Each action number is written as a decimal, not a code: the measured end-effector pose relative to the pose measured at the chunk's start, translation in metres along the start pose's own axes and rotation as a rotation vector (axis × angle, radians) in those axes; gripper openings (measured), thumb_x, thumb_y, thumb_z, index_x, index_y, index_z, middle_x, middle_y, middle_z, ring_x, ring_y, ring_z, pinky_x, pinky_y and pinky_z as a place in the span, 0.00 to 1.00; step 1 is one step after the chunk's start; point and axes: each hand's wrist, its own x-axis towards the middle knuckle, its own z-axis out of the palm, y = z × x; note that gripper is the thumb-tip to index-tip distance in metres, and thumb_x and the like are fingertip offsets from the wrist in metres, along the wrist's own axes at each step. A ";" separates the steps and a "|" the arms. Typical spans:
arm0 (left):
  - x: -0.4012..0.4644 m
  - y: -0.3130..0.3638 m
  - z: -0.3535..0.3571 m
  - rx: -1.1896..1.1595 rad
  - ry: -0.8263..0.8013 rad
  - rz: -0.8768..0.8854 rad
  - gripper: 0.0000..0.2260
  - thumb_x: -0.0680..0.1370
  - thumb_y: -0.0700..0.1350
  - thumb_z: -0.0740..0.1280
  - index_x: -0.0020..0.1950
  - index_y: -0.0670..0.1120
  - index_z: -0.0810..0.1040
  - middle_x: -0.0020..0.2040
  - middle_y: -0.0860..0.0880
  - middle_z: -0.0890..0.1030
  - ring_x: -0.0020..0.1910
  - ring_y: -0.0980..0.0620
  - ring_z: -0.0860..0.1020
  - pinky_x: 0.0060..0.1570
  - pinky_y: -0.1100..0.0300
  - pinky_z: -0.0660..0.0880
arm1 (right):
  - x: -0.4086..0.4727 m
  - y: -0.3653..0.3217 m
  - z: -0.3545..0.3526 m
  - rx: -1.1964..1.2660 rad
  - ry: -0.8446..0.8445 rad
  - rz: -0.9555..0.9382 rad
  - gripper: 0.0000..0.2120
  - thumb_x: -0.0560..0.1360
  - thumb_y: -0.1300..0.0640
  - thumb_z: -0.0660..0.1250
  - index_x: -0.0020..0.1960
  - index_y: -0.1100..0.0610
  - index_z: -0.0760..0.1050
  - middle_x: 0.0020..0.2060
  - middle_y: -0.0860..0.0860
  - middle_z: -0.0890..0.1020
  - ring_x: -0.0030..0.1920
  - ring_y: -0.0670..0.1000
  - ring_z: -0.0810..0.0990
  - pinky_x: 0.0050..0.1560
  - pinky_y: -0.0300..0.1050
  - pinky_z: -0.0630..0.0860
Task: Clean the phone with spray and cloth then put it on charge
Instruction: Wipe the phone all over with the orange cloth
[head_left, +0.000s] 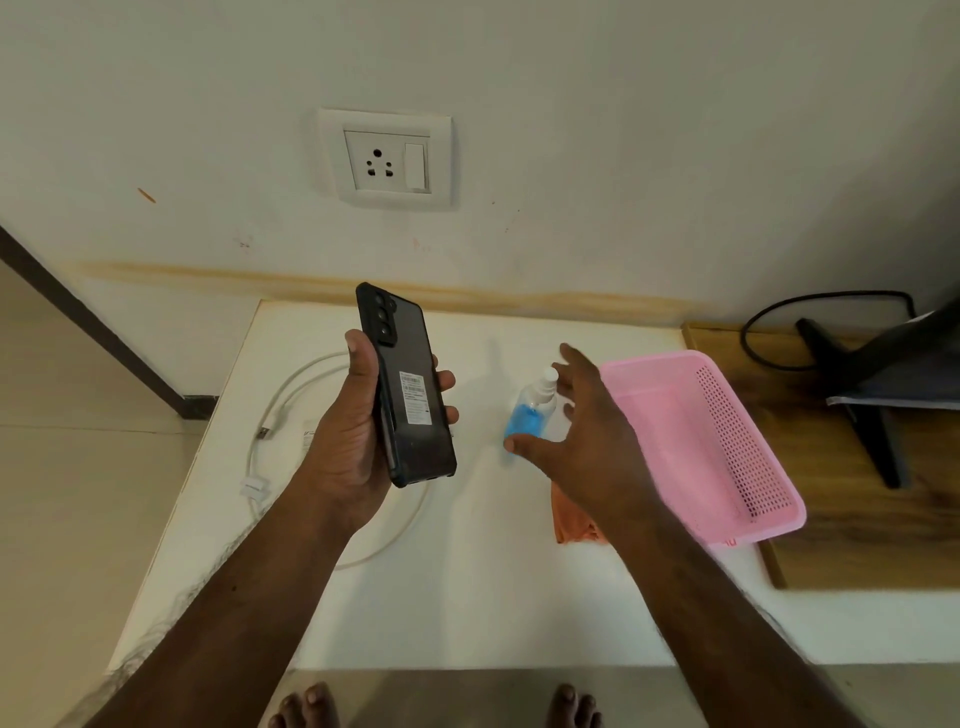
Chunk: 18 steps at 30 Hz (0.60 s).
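The left hand (358, 431) grips the phone (408, 384), back up, above the desk (467, 597). The right hand (582, 441) hovers over the spray (527, 415), fingers (569, 358) spread and holding nothing.

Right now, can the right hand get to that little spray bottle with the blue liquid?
Probably yes. The right hand is open just above the spray bottle, with nothing between them; the pink basket sits off to its side.

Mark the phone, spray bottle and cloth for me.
phone (410, 395): head view, on its back, beside the label.
spray bottle (525, 422): head view, on the blue liquid in its body.
cloth (571, 522): head view, on the orange fold below the right wrist.
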 end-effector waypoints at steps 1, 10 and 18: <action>0.000 0.001 -0.001 0.000 0.003 0.007 0.35 0.72 0.72 0.58 0.65 0.47 0.79 0.55 0.43 0.83 0.47 0.44 0.83 0.49 0.49 0.81 | -0.001 0.002 -0.008 -0.031 0.006 0.015 0.46 0.65 0.44 0.80 0.75 0.41 0.58 0.73 0.44 0.69 0.69 0.49 0.72 0.68 0.53 0.72; -0.006 0.012 -0.004 0.038 -0.007 0.048 0.34 0.68 0.74 0.63 0.62 0.52 0.82 0.53 0.46 0.84 0.49 0.46 0.83 0.49 0.49 0.81 | -0.027 0.005 -0.034 -0.547 -0.148 0.121 0.14 0.77 0.52 0.69 0.63 0.46 0.76 0.59 0.46 0.82 0.53 0.48 0.82 0.59 0.44 0.76; -0.008 0.012 -0.003 0.015 -0.014 0.045 0.34 0.68 0.74 0.64 0.63 0.51 0.81 0.52 0.45 0.84 0.48 0.46 0.83 0.51 0.48 0.81 | -0.027 0.025 0.002 -0.926 -0.316 -0.033 0.19 0.82 0.55 0.62 0.72 0.54 0.66 0.67 0.51 0.76 0.65 0.51 0.77 0.67 0.43 0.70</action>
